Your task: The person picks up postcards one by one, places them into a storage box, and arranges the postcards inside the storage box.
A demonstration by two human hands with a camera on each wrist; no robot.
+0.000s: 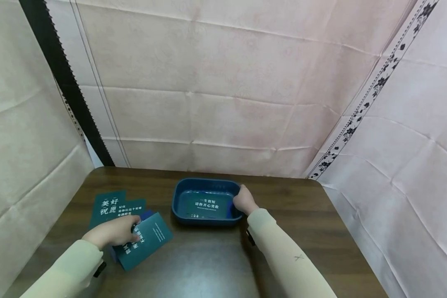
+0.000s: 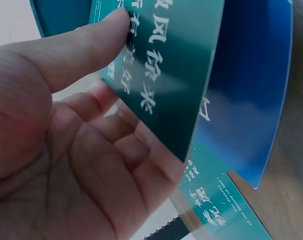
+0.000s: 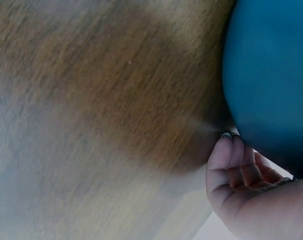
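Observation:
My left hand pinches a dark green card printed with white Chinese characters, at the left of the table. In the left wrist view its thumb lies on the card's face, and a blue card sits right behind; whether the hand holds that one too is unclear. More green cards lie flat past this hand. My right hand grips the right end of a dark blue rectangular tray. Inside the tray lies a green card with white lettering, with a bluer patch near its right end.
The brown wooden table has rounded far corners. Pale creased cloth hangs behind it and along both sides. A dark strip runs down the cloth at the left, and a flower-patterned band at the right.

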